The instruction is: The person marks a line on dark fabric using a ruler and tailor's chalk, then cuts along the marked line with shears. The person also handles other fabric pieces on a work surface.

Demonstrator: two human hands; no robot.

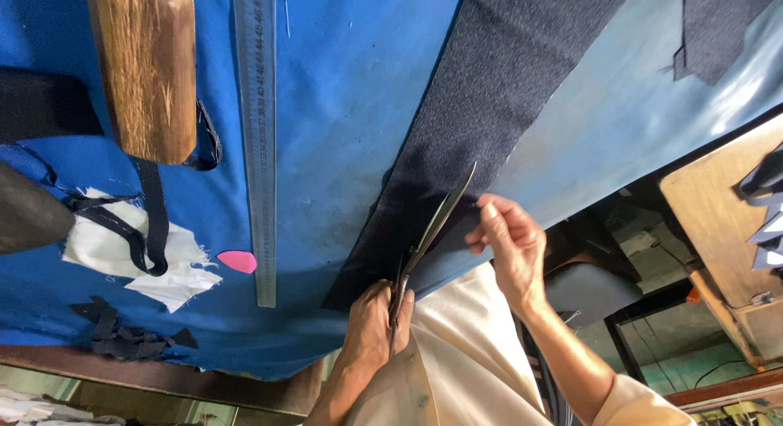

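Observation:
A long strip of dark speckled fabric (pixel 481 124) lies diagonally across the blue-covered table (pixel 342 108). My left hand (pixel 371 324) is shut on the handles of large metal scissors (pixel 432 230). Their blades point up and right along the strip's lower edge and are partly open. My right hand (pixel 510 238) pinches the fabric's edge just right of the blades, near the table's edge. My cream shirt (pixel 465 361) fills the bottom centre.
A long metal ruler (pixel 259 141) lies upright left of the fabric, with a pink chalk piece (pixel 237 261) beside it. A wooden block (pixel 147 67), black straps (pixel 151 222), white cloth scraps (pixel 175 267) and dark offcuts (pixel 122 336) sit at left. Wooden furniture (pixel 718 222) stands at right.

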